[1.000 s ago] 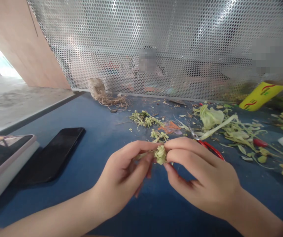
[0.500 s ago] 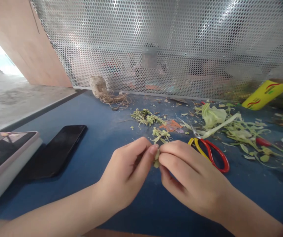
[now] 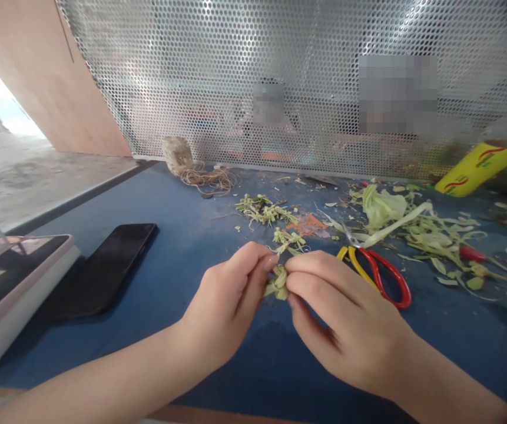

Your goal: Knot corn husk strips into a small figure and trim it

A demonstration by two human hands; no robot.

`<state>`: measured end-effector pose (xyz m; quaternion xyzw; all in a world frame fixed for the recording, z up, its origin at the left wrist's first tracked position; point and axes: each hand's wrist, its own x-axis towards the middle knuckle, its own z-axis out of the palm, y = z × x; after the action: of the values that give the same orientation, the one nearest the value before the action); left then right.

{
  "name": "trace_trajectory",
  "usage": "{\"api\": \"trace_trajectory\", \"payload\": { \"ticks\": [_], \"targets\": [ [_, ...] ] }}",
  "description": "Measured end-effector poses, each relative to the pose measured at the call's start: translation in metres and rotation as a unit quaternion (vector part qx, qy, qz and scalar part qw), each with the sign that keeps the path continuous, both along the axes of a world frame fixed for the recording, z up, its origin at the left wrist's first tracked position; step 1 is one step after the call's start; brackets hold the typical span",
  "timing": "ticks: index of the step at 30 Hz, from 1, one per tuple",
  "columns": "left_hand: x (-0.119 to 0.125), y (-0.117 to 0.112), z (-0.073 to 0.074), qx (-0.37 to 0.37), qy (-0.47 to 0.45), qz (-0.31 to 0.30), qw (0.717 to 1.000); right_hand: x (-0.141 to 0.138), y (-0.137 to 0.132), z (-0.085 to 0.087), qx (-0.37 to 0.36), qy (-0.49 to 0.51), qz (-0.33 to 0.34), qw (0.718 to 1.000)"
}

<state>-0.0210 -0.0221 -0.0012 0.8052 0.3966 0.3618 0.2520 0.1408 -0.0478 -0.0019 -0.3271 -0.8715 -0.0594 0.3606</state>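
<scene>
Between my hands is a small pale-green knotted piece of leaf strips (image 3: 278,282), folded or woven together. My left hand (image 3: 231,300) pinches its left side with thumb and forefinger. On the right, my right hand (image 3: 341,318) grips the other side, its fingertips partly hidden behind the knuckles. Just beyond the fingers lies a similar pale-green bundle (image 3: 288,238). A longer pile of the same knotted strips (image 3: 264,210) rests farther back. Scissors with red and yellow handles (image 3: 379,272) lie beyond my right hand, their blades pointing away.
A black phone (image 3: 107,265) lies at left beside a pink-edged box (image 3: 19,294). Twine (image 3: 209,178) sits by the perforated metal screen (image 3: 235,47). Leaf scraps (image 3: 430,232), a red chili-like piece (image 3: 471,254) and a yellow cylinder (image 3: 478,169) are at right on the blue table (image 3: 182,235).
My left fingers have shifted slightly left and away from the right ones, so more of the knotted piece shows. A blurred-out shape now appears behind the screen at right.
</scene>
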Motion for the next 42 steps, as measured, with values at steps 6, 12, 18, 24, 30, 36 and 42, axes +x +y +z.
{"api": "trace_trajectory", "payload": {
  "ticks": [6, 12, 18, 24, 30, 36, 42],
  "targets": [
    [-0.001, -0.004, -0.002, -0.100, -0.155, -0.093, 0.978, 0.004, 0.002, 0.000, 0.004, 0.028, -0.024, 0.999],
    [-0.007, 0.003, 0.001, -0.031, -0.054, -0.080, 0.995, 0.009, 0.003, 0.000, 0.026, 0.029, -0.038, 0.999],
    [-0.011, 0.008, 0.003, 0.141, 0.004, -0.041, 0.989, 0.009, 0.002, 0.001, 0.035, 0.010, -0.047, 0.998],
    [-0.015, 0.006, 0.001, 0.251, 0.034, -0.049, 0.966, 0.010, 0.001, 0.001, 0.038, 0.007, -0.044, 0.998],
    [-0.013, 0.005, 0.003, 0.063, -0.029, -0.077, 0.995, 0.011, 0.003, 0.003, 0.035, -0.005, -0.041, 0.999],
    [-0.004, 0.005, 0.007, -0.100, -0.073, -0.054, 0.991, 0.008, 0.006, 0.000, 0.011, -0.014, -0.020, 1.000],
    [0.007, 0.007, 0.001, -0.070, -0.094, 0.015, 0.993, 0.002, 0.009, -0.004, -0.006, -0.016, -0.003, 1.000]
  ]
}}
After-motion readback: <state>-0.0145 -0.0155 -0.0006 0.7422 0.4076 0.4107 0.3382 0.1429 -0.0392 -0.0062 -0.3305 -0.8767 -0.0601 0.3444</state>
